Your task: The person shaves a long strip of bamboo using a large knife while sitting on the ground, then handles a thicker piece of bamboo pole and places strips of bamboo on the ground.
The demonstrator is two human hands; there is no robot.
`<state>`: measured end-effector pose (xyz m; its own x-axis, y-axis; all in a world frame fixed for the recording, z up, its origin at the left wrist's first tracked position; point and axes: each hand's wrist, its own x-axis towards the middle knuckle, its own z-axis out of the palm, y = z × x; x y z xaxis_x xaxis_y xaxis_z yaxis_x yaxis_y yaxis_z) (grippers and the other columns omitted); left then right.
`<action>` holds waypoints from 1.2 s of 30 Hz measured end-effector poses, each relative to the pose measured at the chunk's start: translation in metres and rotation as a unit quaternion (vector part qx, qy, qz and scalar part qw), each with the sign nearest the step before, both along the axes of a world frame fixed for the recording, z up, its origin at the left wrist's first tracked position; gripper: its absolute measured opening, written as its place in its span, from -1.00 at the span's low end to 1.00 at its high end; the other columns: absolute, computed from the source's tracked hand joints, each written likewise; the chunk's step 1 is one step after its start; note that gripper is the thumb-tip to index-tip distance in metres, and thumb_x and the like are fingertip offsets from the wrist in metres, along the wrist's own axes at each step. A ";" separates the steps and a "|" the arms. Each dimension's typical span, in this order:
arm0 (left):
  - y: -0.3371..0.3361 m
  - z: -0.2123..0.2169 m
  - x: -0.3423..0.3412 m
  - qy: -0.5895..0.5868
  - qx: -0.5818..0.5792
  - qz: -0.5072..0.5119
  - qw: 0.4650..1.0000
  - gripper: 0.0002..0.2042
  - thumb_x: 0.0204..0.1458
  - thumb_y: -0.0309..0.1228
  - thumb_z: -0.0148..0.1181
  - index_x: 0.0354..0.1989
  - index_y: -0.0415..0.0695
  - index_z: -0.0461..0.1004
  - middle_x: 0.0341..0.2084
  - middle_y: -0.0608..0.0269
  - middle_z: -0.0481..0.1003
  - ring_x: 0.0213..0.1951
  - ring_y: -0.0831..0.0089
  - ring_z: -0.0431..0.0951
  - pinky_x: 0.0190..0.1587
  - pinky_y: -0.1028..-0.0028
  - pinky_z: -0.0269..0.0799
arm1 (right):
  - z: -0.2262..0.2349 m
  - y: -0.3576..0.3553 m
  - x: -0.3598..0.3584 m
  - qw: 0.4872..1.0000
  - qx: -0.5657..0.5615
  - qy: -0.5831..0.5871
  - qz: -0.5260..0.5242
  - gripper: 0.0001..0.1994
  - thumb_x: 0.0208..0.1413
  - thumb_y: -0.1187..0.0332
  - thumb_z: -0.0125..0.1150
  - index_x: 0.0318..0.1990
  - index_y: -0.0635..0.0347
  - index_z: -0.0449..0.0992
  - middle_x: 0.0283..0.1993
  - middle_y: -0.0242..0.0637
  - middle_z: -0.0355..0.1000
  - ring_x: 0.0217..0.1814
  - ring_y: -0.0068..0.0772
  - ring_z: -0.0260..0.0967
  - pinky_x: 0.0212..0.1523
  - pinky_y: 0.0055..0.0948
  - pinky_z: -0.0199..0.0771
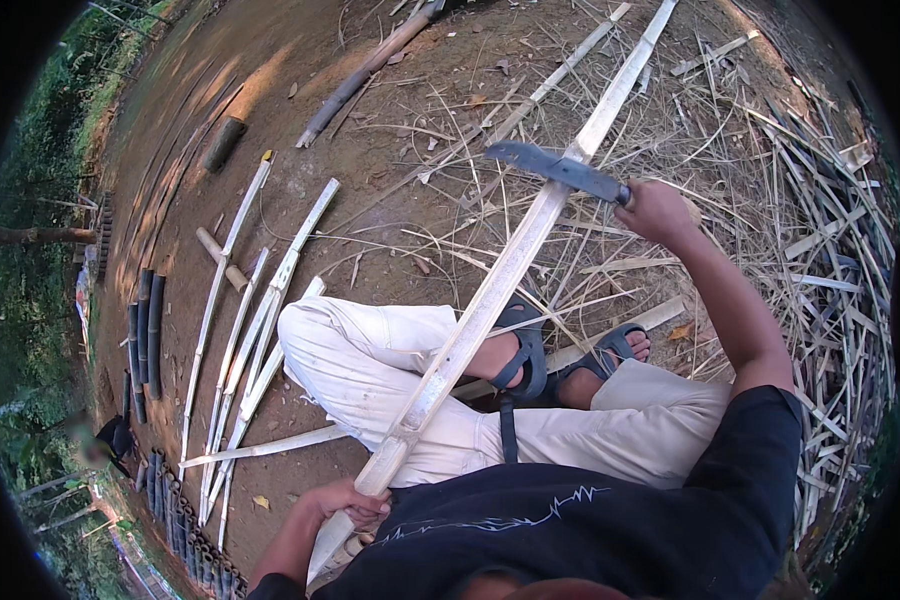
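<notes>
A long split bamboo strip (pixel 505 275) slants across my lap from the lower left to the top right, its pale hollow inner face turned up. Near its lower end my left hand (pixel 348 503) is closed around it. My right hand (pixel 657 211) grips the handle of a large knife (pixel 560 172), most of the handle hidden in the fist. The dark, broad blade lies across the strip, its tip pointing left. Whether the edge bites into the bamboo I cannot tell.
Several split bamboo lengths (pixel 232 230) lie on the dirt at left, near dark bamboo pieces (pixel 150 330). Thin shavings (pixel 610 235) litter the ground ahead. A heap of bamboo scraps (pixel 840 330) lies at right. A long pole (pixel 370 70) rests farther off.
</notes>
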<state>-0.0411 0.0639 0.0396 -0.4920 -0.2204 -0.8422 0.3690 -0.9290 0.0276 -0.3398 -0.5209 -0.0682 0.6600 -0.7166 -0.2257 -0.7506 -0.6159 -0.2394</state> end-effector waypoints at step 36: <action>0.040 0.001 -0.005 -0.697 -0.174 -0.205 0.665 -0.70 -0.19 -0.29 0.31 -0.33 -0.24 0.53 -0.50 -0.11 0.56 -0.38 -0.07 0.61 -0.33 0.06 0.49 | 0.071 0.135 0.093 0.945 -0.077 0.005 0.319 -0.70 -0.03 0.27 0.27 -0.27 0.32 0.39 -0.30 0.14 0.50 -0.33 0.25 0.51 -0.28 0.08 0.52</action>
